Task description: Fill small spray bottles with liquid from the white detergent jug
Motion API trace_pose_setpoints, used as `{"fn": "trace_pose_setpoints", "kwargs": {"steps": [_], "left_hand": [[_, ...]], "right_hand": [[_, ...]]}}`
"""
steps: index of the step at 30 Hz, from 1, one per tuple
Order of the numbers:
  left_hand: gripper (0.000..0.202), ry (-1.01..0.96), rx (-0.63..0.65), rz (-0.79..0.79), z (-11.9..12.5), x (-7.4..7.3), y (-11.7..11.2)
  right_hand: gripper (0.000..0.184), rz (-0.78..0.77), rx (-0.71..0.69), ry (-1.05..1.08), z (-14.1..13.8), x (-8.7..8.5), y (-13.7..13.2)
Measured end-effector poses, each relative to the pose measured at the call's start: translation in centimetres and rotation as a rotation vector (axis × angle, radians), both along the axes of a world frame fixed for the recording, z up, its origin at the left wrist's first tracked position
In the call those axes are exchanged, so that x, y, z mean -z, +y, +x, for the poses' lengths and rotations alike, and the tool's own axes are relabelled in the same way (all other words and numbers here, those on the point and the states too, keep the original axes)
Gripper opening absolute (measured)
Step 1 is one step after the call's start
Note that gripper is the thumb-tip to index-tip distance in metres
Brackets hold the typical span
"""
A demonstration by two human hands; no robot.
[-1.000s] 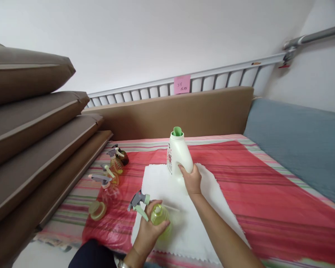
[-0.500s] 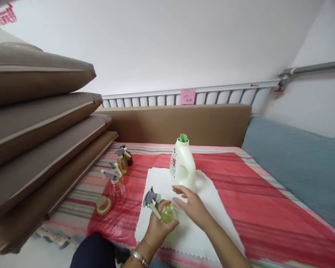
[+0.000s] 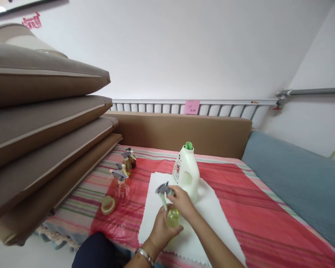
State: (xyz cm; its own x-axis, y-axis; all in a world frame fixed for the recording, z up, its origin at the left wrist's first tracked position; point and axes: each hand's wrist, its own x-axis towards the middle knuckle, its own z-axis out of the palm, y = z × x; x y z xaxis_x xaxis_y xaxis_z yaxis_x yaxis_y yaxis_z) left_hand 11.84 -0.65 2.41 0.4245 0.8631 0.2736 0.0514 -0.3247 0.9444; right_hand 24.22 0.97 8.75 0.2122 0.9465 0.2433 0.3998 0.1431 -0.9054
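My left hand (image 3: 161, 231) is wrapped around a small yellow-green spray bottle (image 3: 173, 217) over a white cloth (image 3: 212, 214). My right hand (image 3: 182, 203) is closed on the bottle's grey spray head (image 3: 163, 189), whose pale green trigger hangs below. Just behind my hands a white detergent jug (image 3: 186, 174) with a green spout stands upright on the cloth.
Three other small spray bottles (image 3: 122, 186) and a loose round cap (image 3: 108, 204) stand on the red striped sheet (image 3: 254, 208) at the left. Stacked brown cushions (image 3: 44, 130) fill the left side. A brown board (image 3: 184, 132) and white rail stand behind, a blue mattress (image 3: 301, 178) at right.
My right hand let go of the white jug, came back to the spray bottle and closed on its spray head. The camera view has tilted upward.
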Motion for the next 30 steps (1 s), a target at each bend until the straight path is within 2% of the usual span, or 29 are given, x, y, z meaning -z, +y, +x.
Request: {"fn": "trace_pose_setpoints", "kwargs": {"steps": [4,6,10,16,25,30], "left_hand": [[0.050,0.028,-0.037,0.048,-0.2,0.8,0.6],[0.049,0.026,-0.033,0.047,-0.2,1.0,0.8],[0.045,0.028,-0.041,0.045,0.0,0.8,0.8],[0.042,0.048,-0.051,0.069,0.0,0.6,0.6],[0.047,0.058,-0.027,0.086,0.1,0.0,0.6],[0.049,0.075,-0.031,0.093,0.0,-0.2,0.5]], "right_hand": [[0.040,0.136,0.133,0.271,2.6,-2.8,-2.0],[0.041,0.209,0.177,0.373,2.9,-3.9,-3.4],[0.041,0.309,0.202,0.490,1.6,-4.3,-5.5],[0.040,0.312,0.112,0.572,-0.7,-2.7,-5.4],[0.035,0.074,0.032,0.533,-1.1,3.3,-5.5],[0.037,0.011,-0.008,0.495,-0.6,4.0,-5.6]]}}
